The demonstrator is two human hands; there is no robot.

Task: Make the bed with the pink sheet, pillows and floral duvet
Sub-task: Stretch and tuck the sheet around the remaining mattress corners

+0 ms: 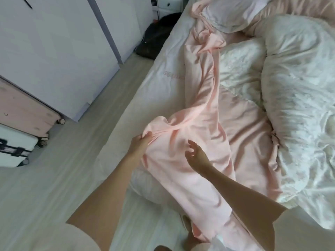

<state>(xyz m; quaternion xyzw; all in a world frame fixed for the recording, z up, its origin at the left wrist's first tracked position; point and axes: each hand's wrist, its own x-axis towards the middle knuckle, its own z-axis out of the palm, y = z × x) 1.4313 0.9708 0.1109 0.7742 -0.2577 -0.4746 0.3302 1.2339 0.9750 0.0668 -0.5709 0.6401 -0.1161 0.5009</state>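
Pink cotton is bunched in the fingers [146, 135] of the left hand [139, 143], which grips a gathered fold of the pink sheet [195, 127] above the near left edge of the bed [145, 91]. The right hand [196, 153] hovers just beside it over the same cloth, fingers spread and loosely curved, holding nothing. From the grip the sheet runs in a twisted band along the left side of the bed toward the head, and its near end hangs over the foot edge to the floor [54, 178]. A pillow [230, 13] lies at the head corner. The floral duvet [299, 98] is heaped along the right side. Two suitcases [21, 124] stand on the floor by a white wardrobe [59, 51].
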